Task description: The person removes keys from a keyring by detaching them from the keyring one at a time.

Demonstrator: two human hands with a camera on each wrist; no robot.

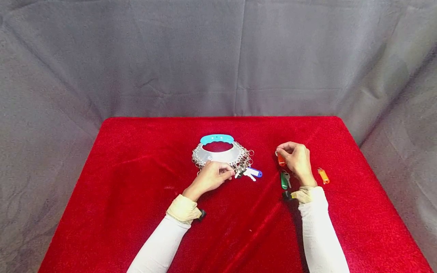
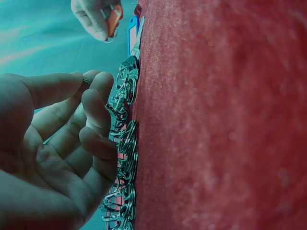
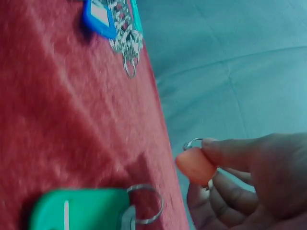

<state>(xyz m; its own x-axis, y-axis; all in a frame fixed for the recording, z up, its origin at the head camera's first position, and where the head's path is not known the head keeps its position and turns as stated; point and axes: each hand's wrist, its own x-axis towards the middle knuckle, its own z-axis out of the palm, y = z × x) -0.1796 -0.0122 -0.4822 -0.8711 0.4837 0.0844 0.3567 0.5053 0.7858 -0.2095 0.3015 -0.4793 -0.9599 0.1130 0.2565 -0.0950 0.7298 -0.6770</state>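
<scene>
A curved silvery plate (image 1: 218, 156) with a light-blue handle (image 1: 216, 139) carries many metal rings along its edge. My left hand (image 1: 211, 176) lies over its near edge, thumb and finger pinching a small metal ring (image 2: 87, 81). Beside those fingertips, at the plate's right end, are a blue key tag (image 1: 258, 173) and a silver key (image 1: 250, 174). Farther right, my right hand (image 1: 298, 159) holds an orange-red key tag (image 3: 195, 165) with its metal ring (image 3: 193, 142) at the thumb tip. Below that hand lies a green key tag (image 1: 284, 181) with a key (image 1: 288, 179).
A yellow-orange key tag (image 1: 323, 176) lies to the right of my right wrist. Red plush cloth (image 1: 143, 212) covers the table, and a grey curtain (image 1: 170, 57) hangs behind and at both sides.
</scene>
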